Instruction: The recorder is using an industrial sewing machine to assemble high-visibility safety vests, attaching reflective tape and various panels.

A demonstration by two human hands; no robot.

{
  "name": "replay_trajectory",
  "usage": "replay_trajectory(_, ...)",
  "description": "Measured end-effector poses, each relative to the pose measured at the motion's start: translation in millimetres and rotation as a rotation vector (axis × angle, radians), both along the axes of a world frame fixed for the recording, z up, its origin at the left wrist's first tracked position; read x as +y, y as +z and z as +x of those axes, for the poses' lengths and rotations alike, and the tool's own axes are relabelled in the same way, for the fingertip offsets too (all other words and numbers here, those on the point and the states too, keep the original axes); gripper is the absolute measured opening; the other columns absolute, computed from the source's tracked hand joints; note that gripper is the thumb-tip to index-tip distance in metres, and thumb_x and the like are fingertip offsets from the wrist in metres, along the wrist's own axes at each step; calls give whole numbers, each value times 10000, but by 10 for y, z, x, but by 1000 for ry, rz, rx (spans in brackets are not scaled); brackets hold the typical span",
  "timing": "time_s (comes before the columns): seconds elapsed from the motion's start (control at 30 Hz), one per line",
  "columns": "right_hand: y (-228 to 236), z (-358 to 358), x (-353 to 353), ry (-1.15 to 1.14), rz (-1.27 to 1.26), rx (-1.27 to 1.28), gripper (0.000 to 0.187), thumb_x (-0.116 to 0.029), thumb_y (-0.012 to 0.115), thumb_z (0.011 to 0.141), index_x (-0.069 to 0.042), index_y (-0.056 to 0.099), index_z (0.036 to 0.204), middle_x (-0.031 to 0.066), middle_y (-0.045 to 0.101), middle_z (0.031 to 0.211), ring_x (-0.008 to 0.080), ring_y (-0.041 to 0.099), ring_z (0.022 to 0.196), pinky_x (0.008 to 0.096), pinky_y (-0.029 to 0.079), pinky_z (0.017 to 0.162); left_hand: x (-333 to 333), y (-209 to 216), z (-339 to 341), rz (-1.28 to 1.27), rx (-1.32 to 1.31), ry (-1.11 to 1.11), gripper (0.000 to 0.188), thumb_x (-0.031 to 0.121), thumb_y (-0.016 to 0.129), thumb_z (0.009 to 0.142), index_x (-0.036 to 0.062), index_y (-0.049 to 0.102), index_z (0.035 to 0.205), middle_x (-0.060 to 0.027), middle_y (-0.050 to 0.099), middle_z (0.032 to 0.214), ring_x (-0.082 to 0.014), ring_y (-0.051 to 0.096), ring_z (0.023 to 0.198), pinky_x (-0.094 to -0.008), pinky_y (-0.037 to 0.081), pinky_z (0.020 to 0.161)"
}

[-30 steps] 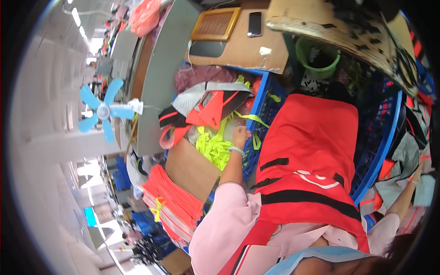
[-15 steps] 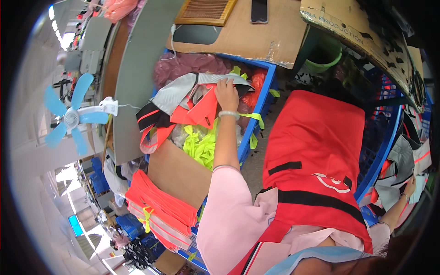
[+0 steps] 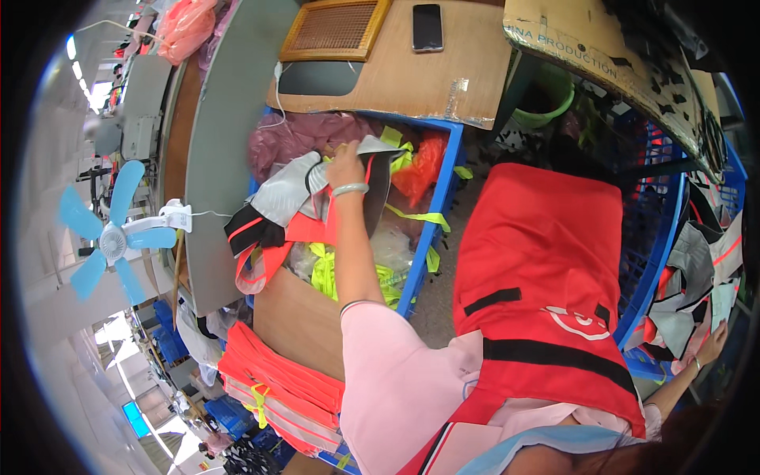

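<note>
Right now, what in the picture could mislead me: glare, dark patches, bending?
Head view: windows at lower left burn out to white; the inside of the green bin is dark; same view, straight edges bow toward the black rim, near which the right hand sits, while the left hand is well lit.

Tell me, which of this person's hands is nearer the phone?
Left. The left hand touches grey fabric, below and left of the phone in the picture; the right hand is much lower and far right, beyond the red apron.
</note>
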State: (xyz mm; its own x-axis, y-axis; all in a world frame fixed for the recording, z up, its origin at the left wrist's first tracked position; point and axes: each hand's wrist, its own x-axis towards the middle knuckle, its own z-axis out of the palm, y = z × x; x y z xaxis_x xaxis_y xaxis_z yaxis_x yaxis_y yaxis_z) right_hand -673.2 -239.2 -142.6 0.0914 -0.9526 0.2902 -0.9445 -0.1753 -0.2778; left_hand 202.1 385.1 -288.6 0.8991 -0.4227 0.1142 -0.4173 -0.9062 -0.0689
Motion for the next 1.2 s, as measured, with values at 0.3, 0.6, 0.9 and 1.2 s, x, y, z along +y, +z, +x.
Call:
replay_trajectory(0.3, -330, 3066, 754, 589, 209, -409, 323, -137, 438, 998, 29, 560, 1246, 113, 622, 1198, 193, 566, 1150, 301, 387, 1026, -322, 1699, -805, -666, -164, -184, 704, -75, 466, 715, 131, 477, 1388, -200, 622, 1165, -382, 618, 969, -433, 499, 801)
replay_trajectory(0.6, 684, 5475, 3085, 1364, 433, -824, 635, -214, 734, 754, -17, 485, 1304, 175, 511, 1315, 334, 445, 1258, 414, 341, 1055, -1637, 2348, -2405, -944, -53, -580, 717, -128, 435, 639, -68, 441, 1353, -231, 503, 1351, -386, 545, 1182, -388, 458, 959)
replay_trajectory(0.9, 689, 4662, 2545, 872, 935, -1571, 237, -85, 664, 821, -13, 653, 1046, 16, 637, 1061, 94, 579, 912, 259, 484, 820, -2482, 3077, -3327, -821, 234, -1338, 555, 60, 731, 721, -74, 560, 1232, -140, 634, 836, -233, 629, 660, -320, 507, 560)
replay_trajectory(1.2, 876, 4635, 1556, 1214, 810, -1321, 201, -85, 625, 855, 18, 658, 1024, -11, 663, 932, 42, 571, 826, 219, 483, 727, -3453, 3449, -2488, -796, 368, -1172, 514, 327, 680, 847, -20, 562, 1206, -207, 580, 1166, -346, 563, 1068, -406, 452, 907)
